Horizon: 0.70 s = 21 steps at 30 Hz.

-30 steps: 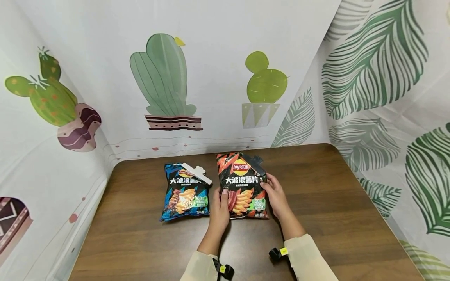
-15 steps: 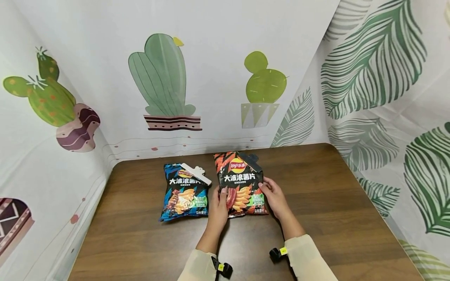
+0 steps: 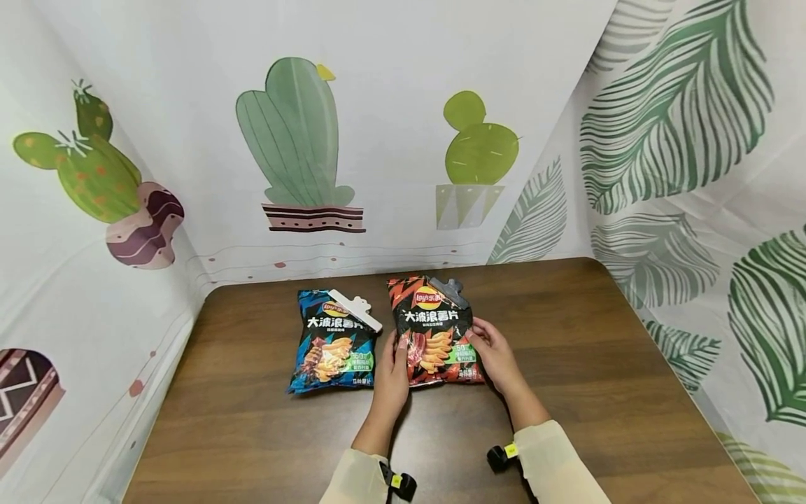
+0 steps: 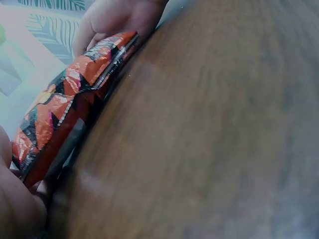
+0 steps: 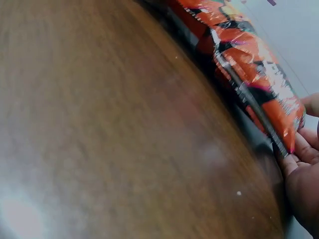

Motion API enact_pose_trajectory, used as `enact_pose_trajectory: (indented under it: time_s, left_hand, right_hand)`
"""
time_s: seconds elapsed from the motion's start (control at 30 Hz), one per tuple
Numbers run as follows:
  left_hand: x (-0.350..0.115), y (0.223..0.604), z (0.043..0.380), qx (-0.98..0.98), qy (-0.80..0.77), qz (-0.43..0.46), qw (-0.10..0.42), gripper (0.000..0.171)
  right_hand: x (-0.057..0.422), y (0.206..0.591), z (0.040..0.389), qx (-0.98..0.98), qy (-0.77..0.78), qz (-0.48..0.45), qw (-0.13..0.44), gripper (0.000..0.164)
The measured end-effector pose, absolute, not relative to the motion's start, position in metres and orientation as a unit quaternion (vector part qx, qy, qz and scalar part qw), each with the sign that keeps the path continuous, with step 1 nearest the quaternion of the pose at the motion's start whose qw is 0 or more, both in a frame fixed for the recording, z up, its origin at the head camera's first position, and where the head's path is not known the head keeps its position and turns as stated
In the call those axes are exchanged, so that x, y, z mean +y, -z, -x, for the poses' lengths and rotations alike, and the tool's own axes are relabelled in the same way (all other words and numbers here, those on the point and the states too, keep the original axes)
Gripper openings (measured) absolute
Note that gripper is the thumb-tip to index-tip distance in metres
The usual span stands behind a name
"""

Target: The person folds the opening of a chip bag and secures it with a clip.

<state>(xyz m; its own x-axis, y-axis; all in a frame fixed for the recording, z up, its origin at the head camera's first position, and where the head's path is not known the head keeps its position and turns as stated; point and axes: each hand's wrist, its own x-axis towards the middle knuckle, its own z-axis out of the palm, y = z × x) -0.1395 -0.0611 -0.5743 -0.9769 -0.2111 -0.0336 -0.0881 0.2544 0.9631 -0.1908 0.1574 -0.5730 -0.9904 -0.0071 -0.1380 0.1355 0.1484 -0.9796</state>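
Observation:
In the head view, a red-and-black bag of potato chips [image 3: 431, 329] lies on the table between both hands. My left hand [image 3: 391, 374] holds its left edge, thumb on the front. At the right edge my right hand [image 3: 497, 357] holds it the same way, its fingers tucked partly underneath. A dark grey clip [image 3: 450, 292] sits across the bag's upper right corner. Left of it, close to my left hand, lies a blue bag of potato chips [image 3: 332, 350] with a white clip [image 3: 355, 310] on its upper right corner. Both wrist views show the red bag's crimped bottom seam near the tabletop.
A brown wooden table [image 3: 277, 448] lies under everything. Behind it hangs a white cloth [image 3: 390, 140] printed with cacti, and a leaf-printed cloth [image 3: 667, 126] stands at the right. Black wrist cameras [image 3: 500, 458] are strapped at both sleeves.
The red bag's upper right corner and its dark clip have shifted a little left, and its lower edge has moved slightly away from me. Both hands have stayed on it. The blue bag has not moved.

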Motion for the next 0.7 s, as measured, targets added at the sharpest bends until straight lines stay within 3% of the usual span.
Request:
enact_pose_trajectory:
  time_s: [0.33,0.7]
  left_hand:
    - [-0.0618,0.5772,0.1400,-0.791,0.603,-0.090,0.054,0.057]
    - [-0.0649,0.5779,0.1379,-0.792,0.603,-0.084,0.056,0.056]
  right_hand:
    - [0.1568,0.5739,0.1912,0.756,0.653,-0.037,0.041,0.050]
    - [0.1596,0.5754,0.1890,0.740,0.666,-0.025,0.083,0.054]
